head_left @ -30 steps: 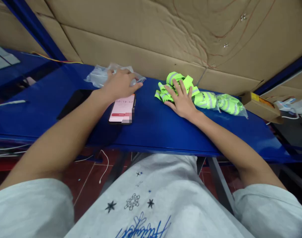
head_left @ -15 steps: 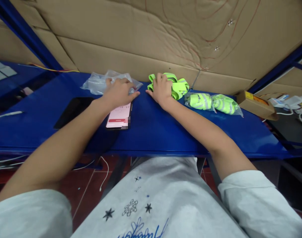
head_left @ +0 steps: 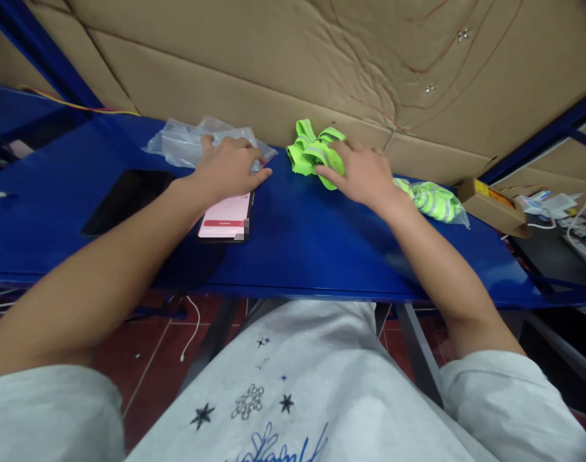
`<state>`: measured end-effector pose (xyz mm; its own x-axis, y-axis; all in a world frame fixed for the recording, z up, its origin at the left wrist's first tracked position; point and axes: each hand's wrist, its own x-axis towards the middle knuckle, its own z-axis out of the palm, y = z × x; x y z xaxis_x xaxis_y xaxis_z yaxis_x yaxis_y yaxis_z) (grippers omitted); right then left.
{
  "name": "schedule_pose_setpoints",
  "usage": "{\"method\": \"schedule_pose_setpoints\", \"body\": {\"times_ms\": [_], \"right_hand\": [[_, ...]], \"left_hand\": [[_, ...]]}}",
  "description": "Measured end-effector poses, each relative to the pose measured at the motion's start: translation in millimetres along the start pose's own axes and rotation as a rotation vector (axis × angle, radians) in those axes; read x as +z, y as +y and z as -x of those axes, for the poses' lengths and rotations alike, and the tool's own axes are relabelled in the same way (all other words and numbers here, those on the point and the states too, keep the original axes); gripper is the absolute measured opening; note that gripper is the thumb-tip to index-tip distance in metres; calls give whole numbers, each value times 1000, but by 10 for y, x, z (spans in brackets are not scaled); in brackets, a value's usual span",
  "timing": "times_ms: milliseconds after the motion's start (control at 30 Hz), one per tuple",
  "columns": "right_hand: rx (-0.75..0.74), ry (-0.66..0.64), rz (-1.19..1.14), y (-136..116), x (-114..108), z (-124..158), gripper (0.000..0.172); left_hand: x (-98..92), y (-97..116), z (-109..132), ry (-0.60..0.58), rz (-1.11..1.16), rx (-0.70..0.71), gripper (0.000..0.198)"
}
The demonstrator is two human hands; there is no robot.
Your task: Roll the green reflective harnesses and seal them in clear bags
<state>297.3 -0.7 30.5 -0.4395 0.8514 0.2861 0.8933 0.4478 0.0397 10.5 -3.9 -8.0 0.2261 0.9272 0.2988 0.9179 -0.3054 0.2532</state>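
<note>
Two bundles of neon-yellow strap on the blue worktop [head_left: 322,250], at different stages. First, the loose bundle [head_left: 311,151], out of any wrapping, at the far edge against the cardboard wall [head_left: 274,70] and under the right hand [head_left: 365,174]: fingers half-curled over its right side, thumb tucked at its near edge, a loose grasp by the look of it. Second, the bagged bundle [head_left: 432,199], still inside clear film, just beyond the right wrist, untouched. Left of the loose bundle, a crumpled clear bag [head_left: 187,142], apparently with nothing in it, pinned beneath the left hand [head_left: 228,168]: palm down, fingers spread and only slightly bent, pressing rather than gripping. Judged so: one unwrapped, one still wrapped. Just below the left hand, a phone [head_left: 226,219] with a pink screen lit; further left, a second phone [head_left: 124,200], screen dark. Small cardboard box [head_left: 490,200] at the right end, closed, contents hidden
</note>
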Motion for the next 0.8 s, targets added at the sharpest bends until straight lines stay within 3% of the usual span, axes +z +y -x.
{"method": "schedule_pose_setpoints", "body": {"times_ms": [67,133,167,267,400,467,533,600,700,800], "right_hand": [[14,-164,23,435,-57,287,79],[146,-350,73,813,-27,483,105],[188,-351,67,949,1,548,108],[163,-194,43,1076,22,644,87],[46,-55,-243,765,-169,661,66],[38,-27,-516,537,-266,641,60],[79,-85,-806,311,-299,594,59],[132,-200,-1047,103,-261,527,62],[199,-354,-1259,-124,-125,424,71],[301,-321,-1309,-179,17,372,83]], "left_hand": [[18,-8,-7,30,57,3,37],[16,0,-3,49,62,0,35],[7,10,2,49,48,3,36],[-25,52,7,64,56,36,41],[-28,137,-4,64,337,223,45],[-19,213,14,25,536,282,62],[-11,303,50,-20,710,298,89],[-3,376,87,-70,839,330,102],[4,404,99,-133,941,313,73],[-4,342,50,-54,1004,123,42]]}}
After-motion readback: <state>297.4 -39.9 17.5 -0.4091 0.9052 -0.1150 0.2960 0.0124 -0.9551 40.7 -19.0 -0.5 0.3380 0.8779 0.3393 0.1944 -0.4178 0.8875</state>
